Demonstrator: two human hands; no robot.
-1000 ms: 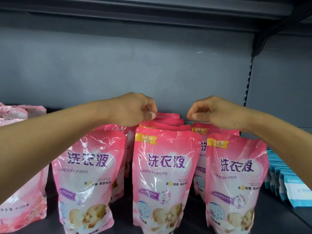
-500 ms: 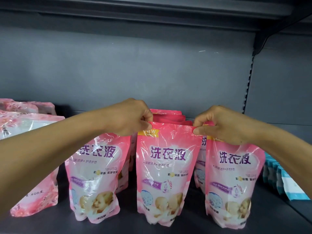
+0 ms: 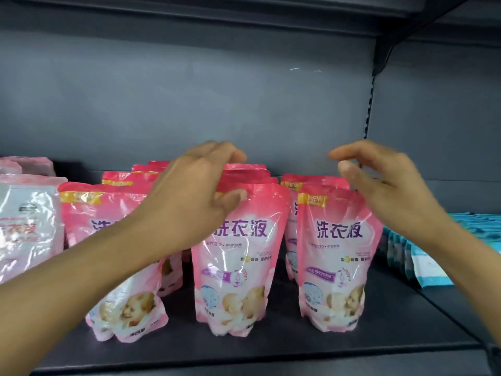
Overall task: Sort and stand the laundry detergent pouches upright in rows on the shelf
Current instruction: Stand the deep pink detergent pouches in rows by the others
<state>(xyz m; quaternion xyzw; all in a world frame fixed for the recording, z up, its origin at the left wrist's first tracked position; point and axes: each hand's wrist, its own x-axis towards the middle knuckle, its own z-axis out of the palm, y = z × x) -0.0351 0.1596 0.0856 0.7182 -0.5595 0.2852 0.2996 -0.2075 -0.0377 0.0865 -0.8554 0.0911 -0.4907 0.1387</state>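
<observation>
Standing pink pouches (image 3: 235,256); dark shelf (image 3: 271,351)

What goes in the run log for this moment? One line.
left hand touching middle-row pouch | right hand open above right-row pouch | pouches upright

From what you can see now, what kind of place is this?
Most likely a shop aisle. Identical pink detergent pouches stand in rows on a dark metal shelf, its slotted upright is typical of store racking, and blue packets fill the next bay.
</observation>
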